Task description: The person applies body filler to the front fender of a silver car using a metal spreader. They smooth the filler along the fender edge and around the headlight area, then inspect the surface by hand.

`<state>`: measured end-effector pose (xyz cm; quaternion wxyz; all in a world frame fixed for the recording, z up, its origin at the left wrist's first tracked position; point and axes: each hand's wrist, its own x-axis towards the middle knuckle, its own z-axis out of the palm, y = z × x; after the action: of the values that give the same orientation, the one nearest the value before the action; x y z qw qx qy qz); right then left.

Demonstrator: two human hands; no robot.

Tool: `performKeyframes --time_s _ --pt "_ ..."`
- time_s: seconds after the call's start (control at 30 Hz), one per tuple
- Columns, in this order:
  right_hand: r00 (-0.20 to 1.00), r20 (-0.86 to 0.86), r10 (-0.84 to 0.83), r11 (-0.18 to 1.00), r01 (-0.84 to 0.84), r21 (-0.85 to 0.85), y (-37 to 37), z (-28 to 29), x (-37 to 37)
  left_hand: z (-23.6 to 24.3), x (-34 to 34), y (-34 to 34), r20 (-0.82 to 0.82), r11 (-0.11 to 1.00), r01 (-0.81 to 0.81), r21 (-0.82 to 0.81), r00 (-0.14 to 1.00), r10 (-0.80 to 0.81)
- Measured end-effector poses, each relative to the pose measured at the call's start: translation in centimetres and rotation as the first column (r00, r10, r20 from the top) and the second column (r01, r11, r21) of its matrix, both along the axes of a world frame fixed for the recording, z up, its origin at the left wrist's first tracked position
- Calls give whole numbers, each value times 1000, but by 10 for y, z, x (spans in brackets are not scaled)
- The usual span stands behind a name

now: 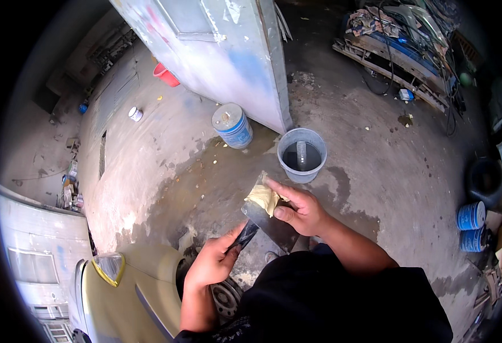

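My left hand (212, 262) is closed around the black handle of a flat, dark putty board (274, 226), held at waist height. Cream-coloured putty (263, 198) lies in a thick lump over the board's far end. Against that lump my right hand (302, 212) pinches a thin putty spreader (260, 180), thumb on the near side and fingers stretched along it. Putty and fingers cover most of the spreader. Below the left hand, close to my body, stands a car with a dull yellowish fender (148, 271).
Ahead on the wet-stained concrete stand a grey bucket (286, 170) of dark water with a bottle in it, and a blue-and-white pail (237, 136). A painted door panel (228, 63) rises behind them. Blue cans (471, 216) stand at right; a loaded pallet (396, 63) lies far right.
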<state>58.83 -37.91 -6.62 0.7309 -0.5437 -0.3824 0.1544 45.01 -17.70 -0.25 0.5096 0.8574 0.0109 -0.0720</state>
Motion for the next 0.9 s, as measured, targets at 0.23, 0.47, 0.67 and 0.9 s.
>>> performKeyframes --time_s 0.23,0.47,0.67,0.9 --pt "625 -445 -642 706 708 -25 -123 -42 71 -29 39 -22 -206 658 -287 -696 958 200" --pt "213 -571 -793 513 739 -436 -238 -112 84 -54 85 -69 -321 338 -416 -845 897 303" --pt "862 -31 -506 833 479 -277 -147 -82 33 -46 108 -117 -215 339 -333 -880 915 342" --pt "948 231 -217 903 285 -320 -121 -34 27 -50 114 -134 -50 373 -139 -917 970 237"
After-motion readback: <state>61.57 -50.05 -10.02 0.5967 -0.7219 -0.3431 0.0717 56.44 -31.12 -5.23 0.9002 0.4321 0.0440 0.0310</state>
